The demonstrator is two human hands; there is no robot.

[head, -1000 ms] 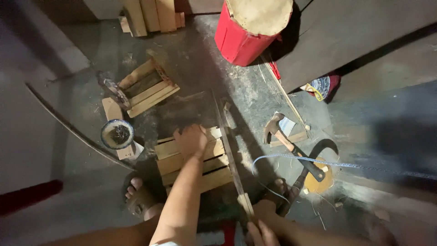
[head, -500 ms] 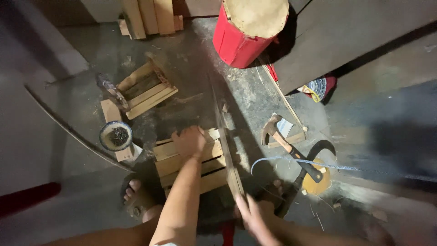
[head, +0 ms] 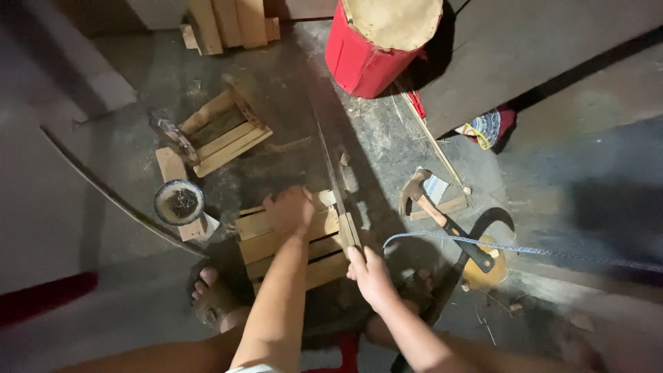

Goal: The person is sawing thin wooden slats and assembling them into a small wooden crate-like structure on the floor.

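bowl: sat on the floor left of the work, within reach
left hand: pressed flat on the slatted wooden frame, pinning it down
right hand: closed around the saw handle, blade at the frame's right edge
hatchet: lay aside, right

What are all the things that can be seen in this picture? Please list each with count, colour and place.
saw: 1, dark blade, wooden handle, across the centre crate
crate: 1, pale wood, centre floor
second crate: 1, pale wood, upper left
bowl: 1, dark contents, left of the centre crate
drum: 1, red with tan top, top centre
hammer: 1, dark handle, right of the saw
planks: several, pale, top edge
cord: 1, blue, right floor
left foot: sandalled, lower left
left hand: pressing on the centre crate
right hand: gripping the saw handle
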